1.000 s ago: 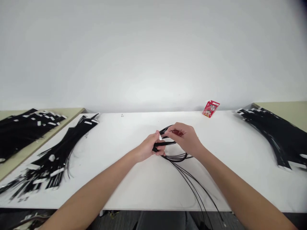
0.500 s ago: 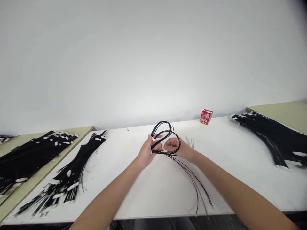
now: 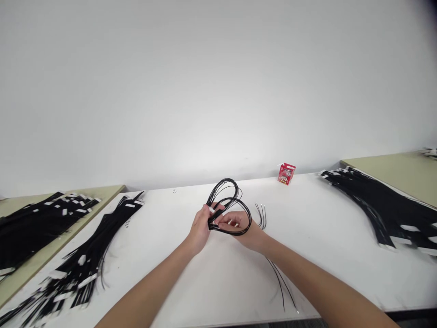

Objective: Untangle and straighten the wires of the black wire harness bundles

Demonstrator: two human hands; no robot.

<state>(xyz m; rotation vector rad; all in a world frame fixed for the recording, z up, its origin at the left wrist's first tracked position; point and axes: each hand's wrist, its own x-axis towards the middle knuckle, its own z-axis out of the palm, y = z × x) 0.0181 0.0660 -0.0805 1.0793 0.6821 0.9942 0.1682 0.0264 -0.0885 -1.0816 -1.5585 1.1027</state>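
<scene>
My left hand (image 3: pixel 200 226) is closed on a bundle of thin black cables (image 3: pixel 246 210), which bends up into two loops above the white table. A white connector end (image 3: pixel 212 210) shows beside the left thumb. My right hand (image 3: pixel 240 224) reaches in at the lower loop, its fingers curled and pinched on the cables close to the left hand. Loose cable ends with bare tips stick out behind the right wrist, and others hang below the right forearm onto the table.
A pile of black cables with white connectors (image 3: pixel 109 232) lies left on the white table (image 3: pixel 191 282); another pile (image 3: pixel 34 228) is farther left on a greenish surface. More cables (image 3: pixel 382 205) lie at the right. A small red box (image 3: pixel 286 174) stands near the wall.
My right hand has moved left against the cables by my left hand, and its fingers have closed on them. Fewer loose ends hang below. The view has shifted slightly right.
</scene>
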